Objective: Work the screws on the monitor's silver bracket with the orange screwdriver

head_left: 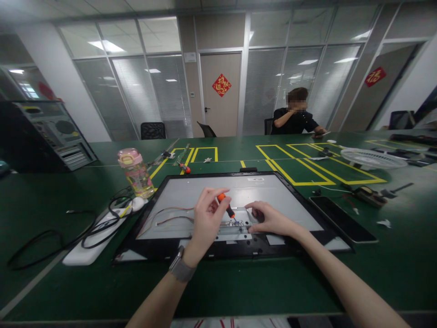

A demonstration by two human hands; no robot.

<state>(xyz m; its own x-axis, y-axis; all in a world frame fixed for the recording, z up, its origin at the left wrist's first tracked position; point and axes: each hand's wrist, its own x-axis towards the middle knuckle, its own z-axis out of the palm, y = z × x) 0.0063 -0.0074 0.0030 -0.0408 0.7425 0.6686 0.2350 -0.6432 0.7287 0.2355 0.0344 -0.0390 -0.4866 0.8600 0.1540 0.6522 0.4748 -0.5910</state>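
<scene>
A monitor panel point(287, 200) lies face down on the green table, its grey metal back up inside a black frame. My left hand point(205, 218), a watch on its wrist, is closed round a small orange-handled screwdriver point(226, 204) whose tip points down at a small metal bracket point(235, 225) near the panel's front edge. My right hand point(268, 217) rests on the panel just right of that bracket, fingers curled and pressing on it. Thin wires point(167, 217) run across the panel's left part.
A pink-capped bottle point(135, 172) and a white power strip point(90, 246) with black cables lie to the left, a computer case point(51, 134) at the far left. A dark phone-like slab point(341, 218), a white fan point(370, 158) and tools lie to the right. Another person point(295, 119) sits across the table.
</scene>
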